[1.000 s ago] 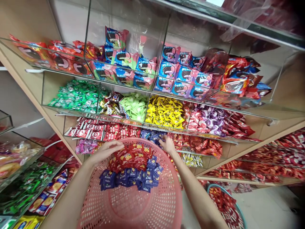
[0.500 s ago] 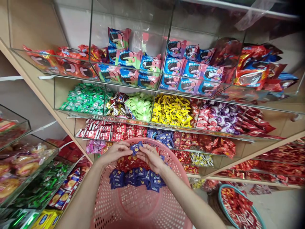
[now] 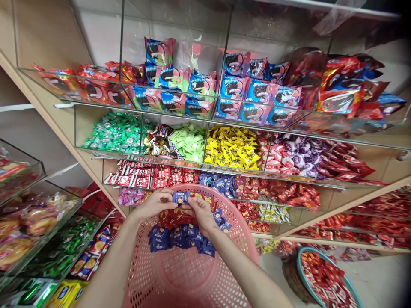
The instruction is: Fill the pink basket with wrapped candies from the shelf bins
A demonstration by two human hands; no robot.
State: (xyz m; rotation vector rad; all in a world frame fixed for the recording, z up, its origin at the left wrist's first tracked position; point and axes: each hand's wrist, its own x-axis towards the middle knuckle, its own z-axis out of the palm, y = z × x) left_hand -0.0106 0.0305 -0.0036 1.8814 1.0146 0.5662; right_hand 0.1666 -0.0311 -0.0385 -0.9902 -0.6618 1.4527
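Basket (image 3: 192, 278) nearest me, propped at the shelf (image 3: 84, 162) — freeing both hands, I'd judge. Over its heaped packets (image 3: 183, 237) my left hand (image 3: 154, 204) and right hand (image 3: 201, 214) pinch one blue packet (image 3: 180, 196) between them, seemingly by its edges — matching ones fill the bin (image 3: 220, 183) beyond.

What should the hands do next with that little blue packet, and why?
Probably lower the blue packet, pinched between the left hand and right hand, onto the blue pile in the pink basket. It matches those wrappers, not the red packets right beneath it.
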